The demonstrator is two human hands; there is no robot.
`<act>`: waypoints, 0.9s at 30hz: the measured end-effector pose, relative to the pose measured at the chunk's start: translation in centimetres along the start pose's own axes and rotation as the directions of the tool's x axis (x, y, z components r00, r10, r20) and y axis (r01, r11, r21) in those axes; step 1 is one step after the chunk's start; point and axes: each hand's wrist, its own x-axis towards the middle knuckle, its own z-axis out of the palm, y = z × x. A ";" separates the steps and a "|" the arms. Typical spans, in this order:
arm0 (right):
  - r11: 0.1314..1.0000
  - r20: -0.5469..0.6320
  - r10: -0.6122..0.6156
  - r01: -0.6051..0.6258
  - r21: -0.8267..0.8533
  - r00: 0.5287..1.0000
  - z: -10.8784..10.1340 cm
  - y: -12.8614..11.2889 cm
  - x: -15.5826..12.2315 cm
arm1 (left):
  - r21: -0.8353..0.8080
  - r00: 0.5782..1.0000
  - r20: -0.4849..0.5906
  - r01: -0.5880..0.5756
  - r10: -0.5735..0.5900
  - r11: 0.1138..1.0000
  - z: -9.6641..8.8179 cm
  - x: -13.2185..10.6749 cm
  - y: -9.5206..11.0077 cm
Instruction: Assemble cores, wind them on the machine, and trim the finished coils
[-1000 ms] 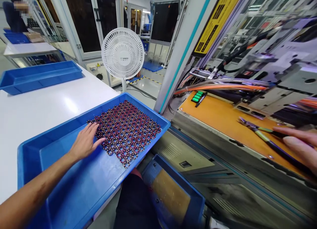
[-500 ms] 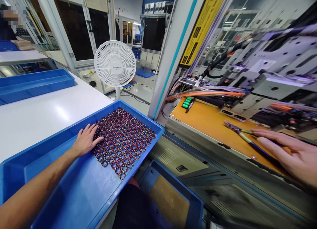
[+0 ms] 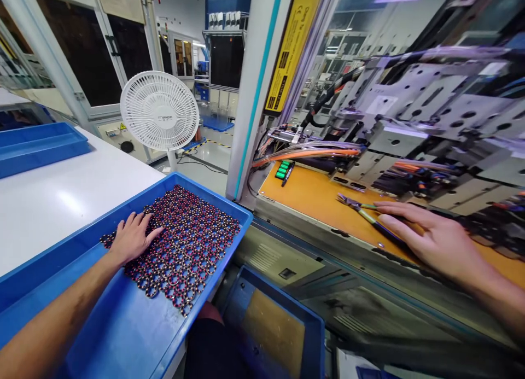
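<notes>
In the head view my left hand (image 3: 132,238) lies palm down, fingers spread, on the left edge of a layer of small black-and-red rings (image 3: 184,242). They cover the far part of a blue tray (image 3: 102,319). At the right, my right hand (image 3: 430,237) reaches over the handles of a pair of cutting pliers (image 3: 365,210). Its fingers are stretched out, with the fingertips at the green and dark handles but not wrapped round them. The pliers lie on the orange machine bed (image 3: 315,204), jaws pointing left.
Green cylindrical cells in a black holder (image 3: 284,171) sit on the bed, below machine blocks and orange cables (image 3: 320,152). A white fan (image 3: 162,114) stands behind the tray. Another blue bin (image 3: 283,319) is low between table and machine. A blue tray (image 3: 41,149) rests on the white table (image 3: 77,198).
The view has turned to the right. My right hand has moved slightly left along the pliers' handles. My left hand has slid a little over the rings, showing several rings to its left.
</notes>
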 end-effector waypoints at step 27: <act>0.997 0.015 -0.037 0.036 0.069 0.999 -1.0 -1.8 0.5 | -0.055 0.998 0.051 -0.043 0.046 0.998 -0.5 6.2 3.5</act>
